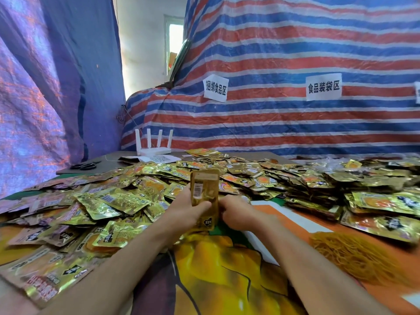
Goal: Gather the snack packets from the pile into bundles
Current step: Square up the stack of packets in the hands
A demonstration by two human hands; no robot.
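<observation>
Above the tabletop (106,163), between heaps of gold snack packets (118,201), the left grip (188,208) clasps an upright bundle (204,189); the right grip (236,212), fingers curled, meets its edge, hold unclear.

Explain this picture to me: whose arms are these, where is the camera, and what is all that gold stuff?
No machine here: a person wears a camera on the head, looking down at their own arms. The left hand grips an upright stack of packets, and the right hand curls against its side. Around them a pile of gold snack packets lies on a printed cloth. A heap of thin orange strands, perhaps rubber bands, lies to the right. A white router and scissors sit further back.
</observation>
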